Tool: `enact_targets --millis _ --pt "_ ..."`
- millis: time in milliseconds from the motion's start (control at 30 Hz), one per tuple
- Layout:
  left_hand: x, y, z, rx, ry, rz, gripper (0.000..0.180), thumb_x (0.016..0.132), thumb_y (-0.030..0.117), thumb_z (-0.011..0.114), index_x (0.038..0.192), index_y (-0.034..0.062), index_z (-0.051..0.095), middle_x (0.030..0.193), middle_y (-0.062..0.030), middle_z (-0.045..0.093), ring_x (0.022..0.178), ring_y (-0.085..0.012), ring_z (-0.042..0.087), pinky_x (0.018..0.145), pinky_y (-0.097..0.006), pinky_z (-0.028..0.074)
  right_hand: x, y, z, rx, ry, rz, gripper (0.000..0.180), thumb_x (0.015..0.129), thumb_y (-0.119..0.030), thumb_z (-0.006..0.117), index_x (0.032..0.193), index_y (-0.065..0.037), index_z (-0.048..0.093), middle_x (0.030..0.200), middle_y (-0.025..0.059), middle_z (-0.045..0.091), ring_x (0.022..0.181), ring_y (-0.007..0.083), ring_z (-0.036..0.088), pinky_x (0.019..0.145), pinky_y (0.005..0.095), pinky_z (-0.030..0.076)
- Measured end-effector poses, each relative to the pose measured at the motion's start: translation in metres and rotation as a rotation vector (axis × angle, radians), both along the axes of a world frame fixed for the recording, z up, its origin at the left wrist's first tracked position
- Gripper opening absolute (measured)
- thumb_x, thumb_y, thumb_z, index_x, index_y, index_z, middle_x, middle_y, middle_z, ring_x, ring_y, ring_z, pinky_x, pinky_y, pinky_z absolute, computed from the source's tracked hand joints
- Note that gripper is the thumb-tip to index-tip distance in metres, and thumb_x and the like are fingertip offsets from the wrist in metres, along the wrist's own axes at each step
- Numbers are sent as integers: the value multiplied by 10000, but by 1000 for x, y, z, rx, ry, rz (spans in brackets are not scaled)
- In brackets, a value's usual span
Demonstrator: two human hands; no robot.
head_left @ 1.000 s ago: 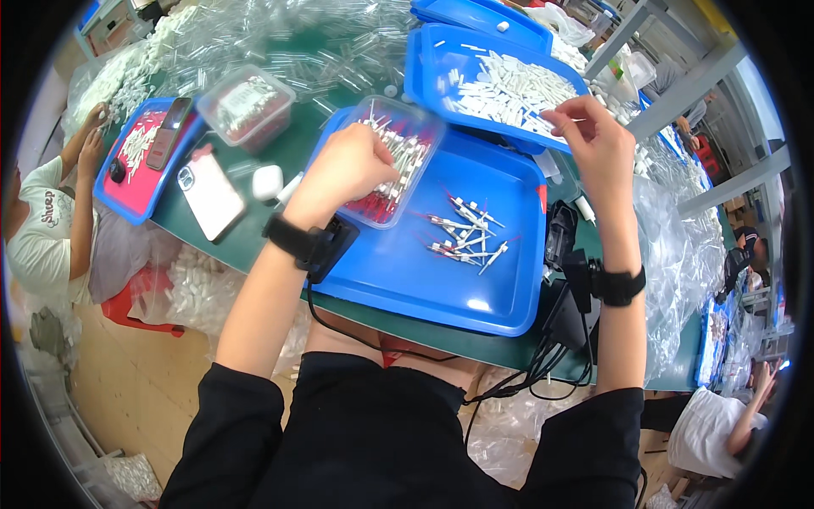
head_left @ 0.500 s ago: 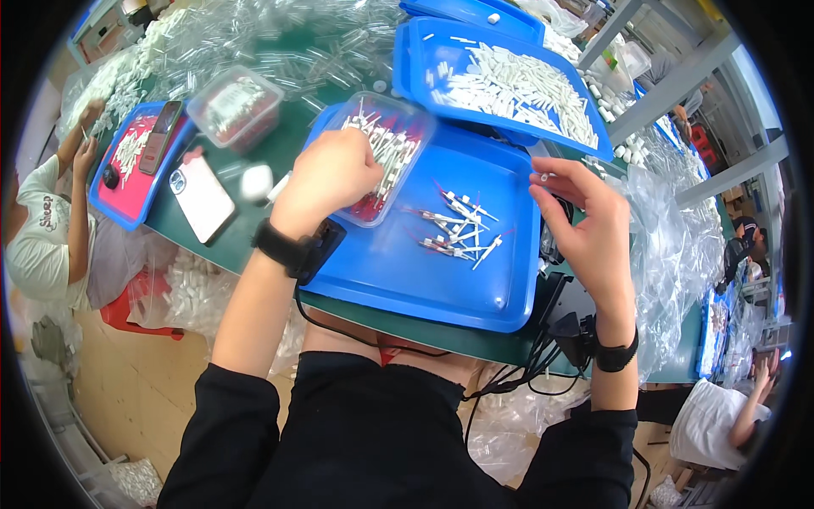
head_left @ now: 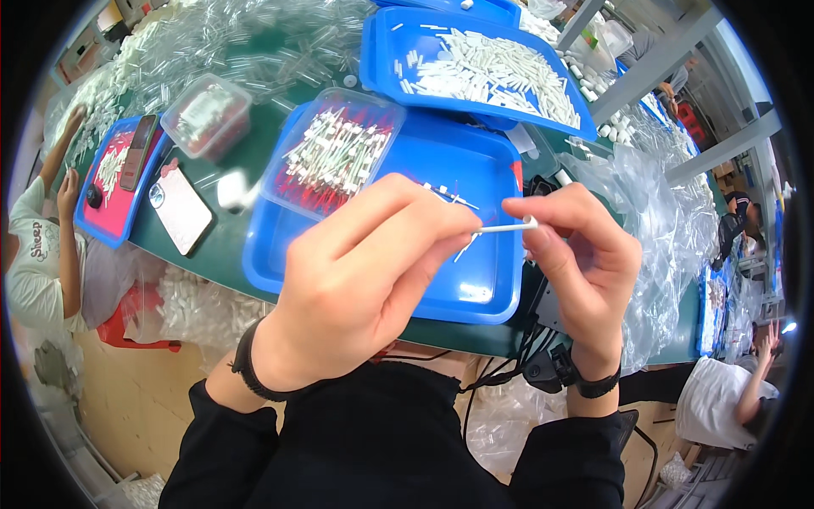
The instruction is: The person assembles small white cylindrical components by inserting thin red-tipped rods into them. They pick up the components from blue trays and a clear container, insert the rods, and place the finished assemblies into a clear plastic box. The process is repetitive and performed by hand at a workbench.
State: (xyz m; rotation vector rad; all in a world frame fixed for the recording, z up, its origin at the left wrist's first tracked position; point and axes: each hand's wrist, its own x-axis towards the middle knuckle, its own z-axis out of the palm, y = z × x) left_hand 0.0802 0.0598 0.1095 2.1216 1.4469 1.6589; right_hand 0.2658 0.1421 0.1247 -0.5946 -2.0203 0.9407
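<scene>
Materials and surface finish at the hands

The thin white plastic stick (head_left: 506,227) pinched between the left hand (head_left: 365,280) and right hand (head_left: 585,263) looks smooth and matt. Beneath both hands, the blue moulded plastic tray (head_left: 475,288) is glossy, with a bright highlight. Beyond the left hand, the clear plastic rectangular container (head_left: 335,153) is glossy and transparent. Right of the right hand, crumpled clear plastic film (head_left: 653,220) is shiny. The black cloth sleeves (head_left: 220,458) are matt.
</scene>
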Motion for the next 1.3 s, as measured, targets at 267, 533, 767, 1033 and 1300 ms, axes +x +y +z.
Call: enact_targets --millis 267,533,767,1033,1300 --pt "1 2 -7 -5 -17 -32 123 782 -96 635 883 -34 670 800 -118 643 689 -211 623 608 -278 487 12 -3 -1 34 -68 -23 226 754 47 690 962 -32 731 781 71 636 688 135 576 615 243 443" --pt "1 4 -15 -5 17 -86 184 775 -132 603 922 -45 671 840 -130 640 683 -185 626 594 -271 507 10 -6 0 210 -197 -15 206 745 39 701 938 -30 723 746 70 631 643 165 597 572 265 462" --pt "0 8 -18 -250 -199 -151 235 795 -126 601 998 -35 676 933 -132 689 787 -194 691 678 -256 556 4 -5 -18 443 -226 -187 186 723 35 719 890 -45 696 743 62 668 619 204 610 538 294 459" --pt "-5 5 -22 -217 -214 -174 198 837 -112 578 961 -28 707 860 -139 716 755 -194 707 670 -262 569 -2 -4 -21 597 -165 -89 172 697 24 747 847 -30 679 708 59 646 621 186 609 505 285 464" --pt "-10 6 -24 -148 -168 -182 256 763 -166 572 903 -18 726 842 -137 721 753 -202 709 654 -259 572 -4 -5 -24 469 -134 -49 168 699 9 765 835 -37 676 711 52 653 603 175 614 492 275 469"
